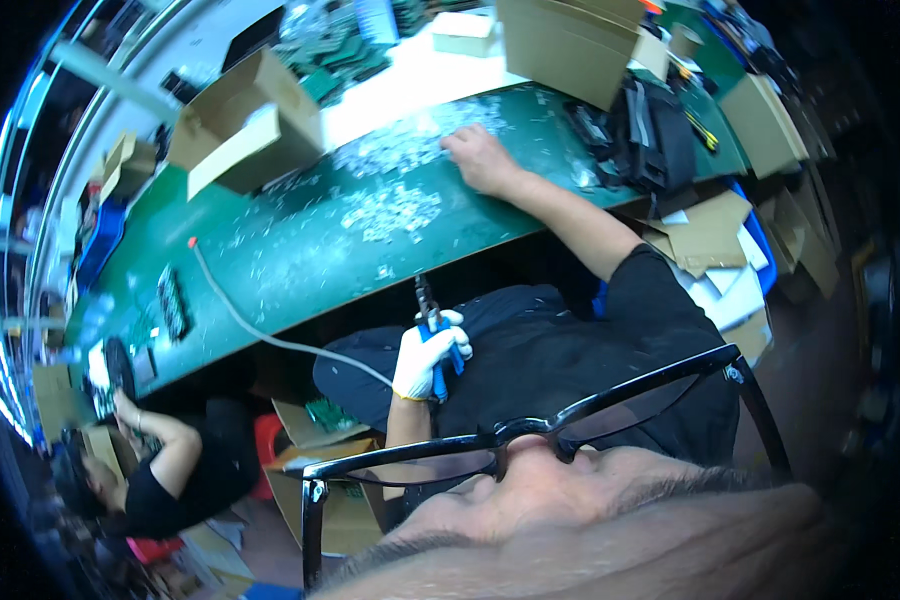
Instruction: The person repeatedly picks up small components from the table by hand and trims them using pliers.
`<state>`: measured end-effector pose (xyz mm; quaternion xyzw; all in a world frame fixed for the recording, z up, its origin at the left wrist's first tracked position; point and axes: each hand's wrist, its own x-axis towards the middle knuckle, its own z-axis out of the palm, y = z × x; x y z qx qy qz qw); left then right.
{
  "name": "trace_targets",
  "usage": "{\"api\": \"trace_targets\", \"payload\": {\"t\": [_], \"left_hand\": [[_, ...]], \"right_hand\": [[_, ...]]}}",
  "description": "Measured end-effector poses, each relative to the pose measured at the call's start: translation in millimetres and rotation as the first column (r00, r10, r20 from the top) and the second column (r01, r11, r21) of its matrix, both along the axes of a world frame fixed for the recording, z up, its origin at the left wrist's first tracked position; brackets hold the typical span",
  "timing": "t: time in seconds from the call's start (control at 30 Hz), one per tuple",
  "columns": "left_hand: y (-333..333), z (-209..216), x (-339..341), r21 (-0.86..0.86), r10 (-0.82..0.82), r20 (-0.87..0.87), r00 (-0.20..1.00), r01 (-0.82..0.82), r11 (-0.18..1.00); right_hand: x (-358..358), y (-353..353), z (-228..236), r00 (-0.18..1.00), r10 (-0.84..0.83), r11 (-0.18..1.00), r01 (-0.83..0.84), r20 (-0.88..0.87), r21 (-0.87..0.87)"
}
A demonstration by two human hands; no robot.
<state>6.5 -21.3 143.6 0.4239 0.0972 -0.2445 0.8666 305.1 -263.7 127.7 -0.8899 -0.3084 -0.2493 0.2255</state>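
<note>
My left hand [417, 368], in a white glove, is wrapped round a pair of pliers [441, 372] with blue handles. Their dark metal jaws point away from me, close to the front edge of the green worktable [300, 275]. Further out, my bare right hand [484, 162] rests at the right side of a wide spread of small clear and whitish pieces [390, 145]. Its fingertips are bent together among them; whatever they pinch is too small to make out. A second, smaller heap of the same pieces [392, 211] lies nearer to me.
Open cardboard boxes [232, 125] stand at the table's back. A black bag [653, 140] sits at the right. A grey hose [260, 337] with a red tip crosses the front edge at left. Beyond it lies a black brush-like object [173, 303]. Another person [185, 465] works at the lower left.
</note>
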Motion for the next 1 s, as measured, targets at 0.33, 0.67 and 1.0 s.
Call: {"api": "trace_targets", "payload": {"t": [0.33, 0.67, 1.0], "left_hand": [[24.6, -44.4, -17.3, -0.309, -0.112, 0.097, 0.989, 0.137, 0.941], [13.2, -21.3, -2.2, -0.242, -0.061, 0.072, 0.996, 0.077, 0.967], [17.1, -1.9, -0.6, 0.018, -0.108, 0.086, 0.99, 0.106, 0.994]], "right_hand": [[-78.8, 13.0, 21.7, 0.831, 0.283, 0.776, 0.094, -0.479, 0.624], [-146.0, 33.6, 20.3, 0.31, 0.811, 0.388, 0.35, -0.496, 0.853], [-162.1, 55.9, 37.3, 0.112, 0.877, 0.38, 0.436, -0.468, 0.816]]}}
